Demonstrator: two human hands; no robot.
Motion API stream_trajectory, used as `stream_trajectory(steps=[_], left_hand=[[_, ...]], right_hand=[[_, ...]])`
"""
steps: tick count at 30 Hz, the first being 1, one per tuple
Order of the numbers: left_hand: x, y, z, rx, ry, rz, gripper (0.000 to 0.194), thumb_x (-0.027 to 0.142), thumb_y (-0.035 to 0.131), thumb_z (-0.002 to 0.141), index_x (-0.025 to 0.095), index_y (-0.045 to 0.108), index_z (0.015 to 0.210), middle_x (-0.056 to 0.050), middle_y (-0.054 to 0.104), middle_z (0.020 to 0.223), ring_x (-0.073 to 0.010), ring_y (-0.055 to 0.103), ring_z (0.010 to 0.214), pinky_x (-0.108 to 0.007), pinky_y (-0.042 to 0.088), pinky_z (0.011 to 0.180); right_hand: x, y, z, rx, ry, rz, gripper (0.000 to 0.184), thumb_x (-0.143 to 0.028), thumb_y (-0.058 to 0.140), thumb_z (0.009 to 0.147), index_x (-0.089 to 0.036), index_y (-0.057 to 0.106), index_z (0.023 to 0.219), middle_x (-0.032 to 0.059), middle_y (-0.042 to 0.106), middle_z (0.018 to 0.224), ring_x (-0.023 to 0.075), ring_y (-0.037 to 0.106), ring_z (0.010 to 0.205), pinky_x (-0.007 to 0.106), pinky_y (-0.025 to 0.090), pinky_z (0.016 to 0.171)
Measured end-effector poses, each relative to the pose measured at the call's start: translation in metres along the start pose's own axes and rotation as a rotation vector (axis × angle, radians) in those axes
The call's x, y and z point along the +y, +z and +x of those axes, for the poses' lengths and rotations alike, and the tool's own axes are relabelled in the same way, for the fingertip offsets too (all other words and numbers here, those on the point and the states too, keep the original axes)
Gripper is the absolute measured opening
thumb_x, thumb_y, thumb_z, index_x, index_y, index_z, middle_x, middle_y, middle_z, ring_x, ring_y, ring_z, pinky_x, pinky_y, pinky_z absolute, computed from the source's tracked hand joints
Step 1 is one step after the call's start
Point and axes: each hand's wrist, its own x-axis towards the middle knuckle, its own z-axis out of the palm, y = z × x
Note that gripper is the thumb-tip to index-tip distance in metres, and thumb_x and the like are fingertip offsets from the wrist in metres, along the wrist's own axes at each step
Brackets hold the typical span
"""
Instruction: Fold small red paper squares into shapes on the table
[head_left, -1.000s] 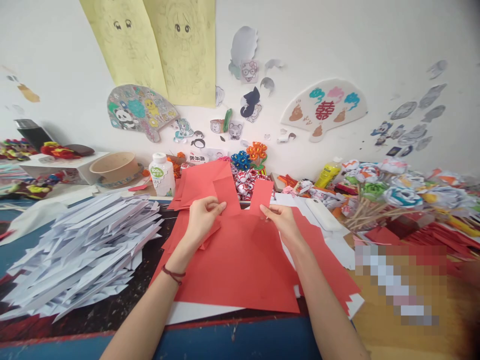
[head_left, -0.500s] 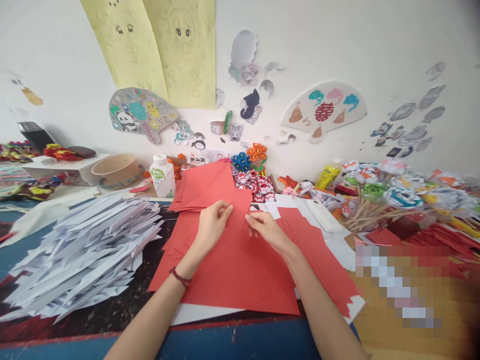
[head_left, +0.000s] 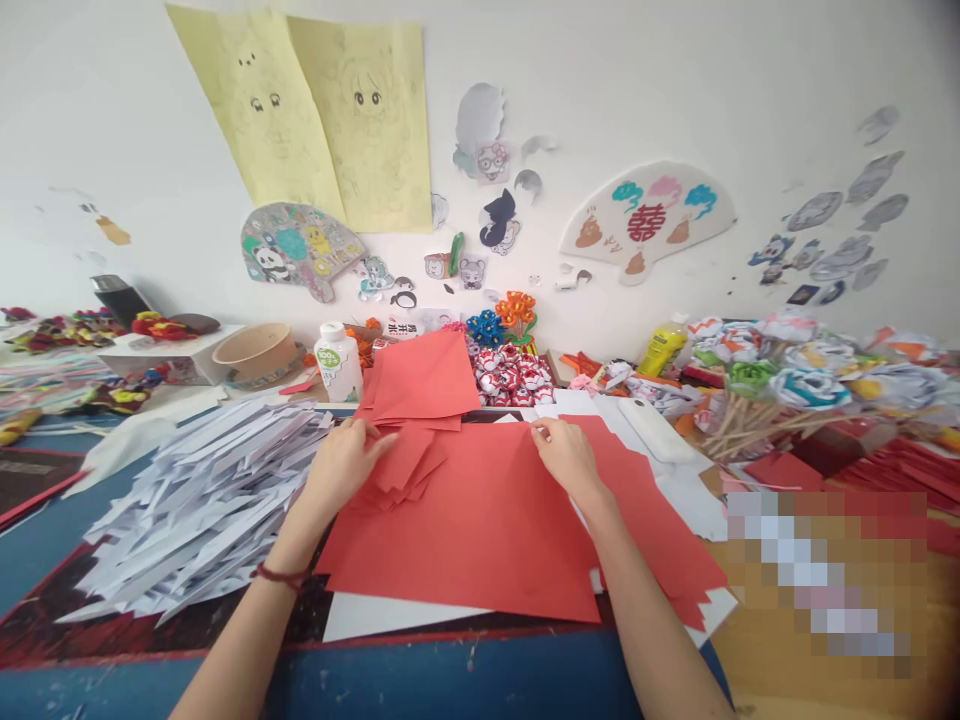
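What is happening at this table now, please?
A person works with red paper. The left hand is at the small red paper pieces, and the right hand is at the top edge of a large red sheet. A pile of folded white paper strips lies on the left, and a white bottle stands behind.
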Motion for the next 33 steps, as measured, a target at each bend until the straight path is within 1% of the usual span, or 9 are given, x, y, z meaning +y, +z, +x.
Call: stream_trajectory(steps=[3, 6, 8, 11, 15, 18, 23, 29, 33], left_hand=[[0.02, 0.009, -0.011, 0.179, 0.062, 0.17, 0.026, 0.037, 0.048, 0.088, 0.016, 0.06, 0.096, -0.015, 0.063, 0.097, -0.0307, 0.057, 0.096, -0.038, 0.041, 0.081], [0.062, 0.03, -0.015, -0.019, 0.21, -0.006, 0.02, 0.032, 0.048, 0.089, 0.018, 0.061, 0.092, -0.013, 0.066, 0.095, -0.0299, 0.059, 0.096, -0.038, 0.041, 0.084], [0.087, 0.049, -0.012, -0.199, 0.177, -0.24, 0.021, 0.034, 0.055, 0.085, 0.018, 0.062, 0.096, -0.015, 0.066, 0.104, -0.0316, 0.06, 0.1, -0.039, 0.043, 0.082], [0.108, 0.076, -0.002, -0.286, 0.145, -0.333, 0.034, 0.041, 0.062, 0.08, 0.017, 0.061, 0.104, -0.016, 0.068, 0.105, -0.03, 0.065, 0.095, -0.035, 0.047, 0.075], [0.113, 0.094, 0.008, -0.285, 0.113, -0.372, 0.05, 0.04, 0.064, 0.077, 0.015, 0.053, 0.12, -0.018, 0.064, 0.115, -0.0282, 0.066, 0.096, -0.034, 0.048, 0.075], [0.11, 0.097, 0.01, -0.292, 0.175, -0.311, 0.053, 0.038, 0.073, 0.069, 0.019, 0.056, 0.116, -0.014, 0.06, 0.12, -0.0285, 0.061, 0.105, -0.034, 0.046, 0.084], [0.106, 0.103, 0.014, -0.304, 0.27, -0.217, 0.038, 0.036, 0.076, 0.067, 0.019, 0.061, 0.097, -0.009, 0.061, 0.105, -0.0257, 0.058, 0.1, -0.034, 0.046, 0.085], [0.11, 0.104, 0.015, -0.183, 0.321, -0.299, 0.021, 0.024, 0.076, 0.068, 0.02, 0.062, 0.082, -0.006, 0.065, 0.094, -0.0244, 0.056, 0.094, -0.034, 0.043, 0.083], [0.112, 0.093, 0.019, -0.156, 0.282, -0.457, 0.005, 0.019, 0.065, 0.077, 0.02, 0.06, 0.077, -0.002, 0.068, 0.082, -0.0182, 0.06, 0.082, -0.029, 0.043, 0.077]], right_hand=[[0.004, 0.0, -0.001, -0.02, 0.013, -0.079, 0.024, -0.019, 0.051, 0.086, -0.021, 0.07, 0.101, 0.0106, 0.071, 0.092, 0.0262, 0.063, 0.087, 0.03, 0.038, 0.063], [0.008, 0.002, -0.001, -0.046, -0.002, -0.097, 0.023, -0.02, 0.055, 0.085, -0.02, 0.068, 0.104, 0.0097, 0.069, 0.095, 0.025, 0.062, 0.089, 0.029, 0.037, 0.065], [0.011, 0.004, 0.0, -0.06, -0.008, -0.09, 0.024, -0.028, 0.063, 0.082, -0.02, 0.066, 0.104, 0.0093, 0.067, 0.095, 0.0249, 0.061, 0.089, 0.029, 0.038, 0.066], [0.017, 0.01, 0.003, -0.077, 0.002, -0.031, 0.035, -0.038, 0.075, 0.071, -0.019, 0.065, 0.098, 0.007, 0.065, 0.091, 0.0234, 0.06, 0.087, 0.028, 0.039, 0.066], [0.021, 0.017, 0.01, -0.087, 0.051, 0.055, 0.025, -0.029, 0.08, 0.065, -0.019, 0.067, 0.084, 0.0046, 0.066, 0.086, 0.0203, 0.061, 0.082, 0.027, 0.04, 0.066], [0.023, 0.02, 0.013, -0.089, 0.064, 0.08, 0.015, -0.025, 0.079, 0.066, -0.019, 0.068, 0.076, 0.0043, 0.067, 0.083, 0.0194, 0.062, 0.08, 0.027, 0.041, 0.067], [0.023, 0.02, 0.013, -0.093, 0.045, 0.09, 0.02, -0.024, 0.078, 0.066, -0.02, 0.068, 0.082, 0.0034, 0.067, 0.082, 0.0184, 0.062, 0.078, 0.026, 0.041, 0.066], [0.023, 0.017, 0.013, -0.103, 0.016, 0.087, 0.028, -0.028, 0.078, 0.065, -0.019, 0.068, 0.09, 0.0037, 0.066, 0.081, 0.0199, 0.061, 0.077, 0.028, 0.041, 0.065], [0.014, 0.004, 0.008, -0.168, -0.017, 0.352, 0.047, -0.042, 0.08, 0.061, -0.018, 0.068, 0.1, 0.0055, 0.069, 0.088, 0.0221, 0.063, 0.082, 0.031, 0.047, 0.07]])
